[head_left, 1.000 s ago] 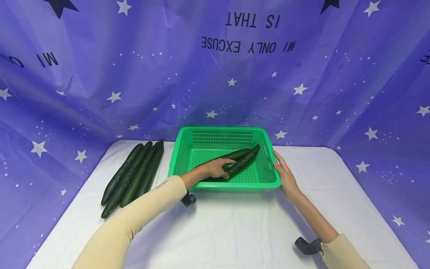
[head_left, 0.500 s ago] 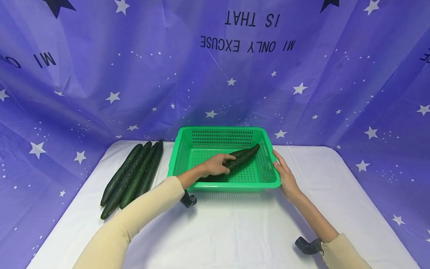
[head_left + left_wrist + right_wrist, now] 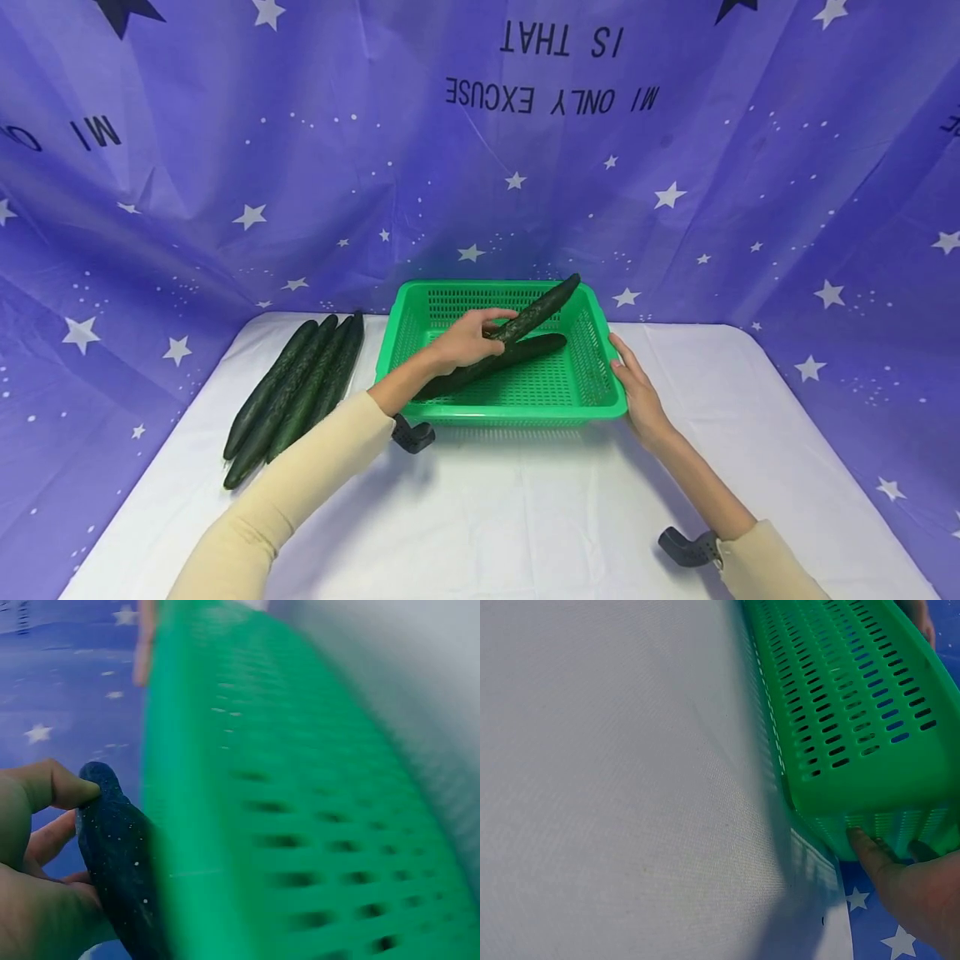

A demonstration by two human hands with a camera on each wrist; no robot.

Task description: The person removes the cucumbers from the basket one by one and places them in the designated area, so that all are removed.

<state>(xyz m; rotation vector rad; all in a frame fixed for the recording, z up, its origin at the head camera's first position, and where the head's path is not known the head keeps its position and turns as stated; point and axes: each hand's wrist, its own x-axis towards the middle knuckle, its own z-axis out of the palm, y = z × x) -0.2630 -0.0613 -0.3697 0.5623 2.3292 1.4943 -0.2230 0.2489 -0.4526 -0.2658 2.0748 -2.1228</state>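
A green plastic basket [image 3: 517, 412] with slotted walls stands at the middle of the table. My left hand [image 3: 465, 340] grips a dark green cucumber [image 3: 543, 310], which slants up with its far end over the basket's back rim. In the left wrist view, the thumb and fingers of the left hand [image 3: 45, 900] pinch around the cucumber [image 3: 120, 862]. Below it another cucumber [image 3: 536, 348] lies in the basket, partly hidden. My right hand [image 3: 640, 396] rests against the basket's right side; in the right wrist view its extended fingers [image 3: 868, 853] touch the outer wall.
Several more cucumbers [image 3: 288, 392] lie side by side at the table's left. White cloth covers the table [image 3: 517, 508]. A purple star-patterned curtain [image 3: 420, 192] rises close behind the basket. A dark bracket [image 3: 686, 547] sticks out from the right wrist.
My left hand has moved up and back, raising one cucumber off the other one in the basket. The right hand and the basket have stayed in place.
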